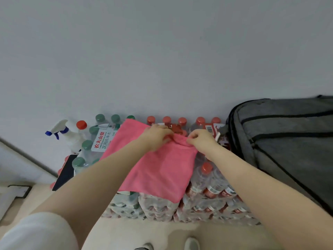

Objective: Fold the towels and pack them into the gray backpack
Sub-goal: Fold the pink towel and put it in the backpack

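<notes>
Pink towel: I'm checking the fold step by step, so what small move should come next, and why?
Probably draw the far edge toward the near edge to fold it in half. Both the left hand and right hand pinch the pink towel at its far edge, and it lies spread flat over the bottle packs. The backpack lies to the right.

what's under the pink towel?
The pink towel lies on shrink-wrapped packs of water bottles, green caps left, red caps right. Both hands pinch its far edge. The bottles directly beneath are covered.
</notes>
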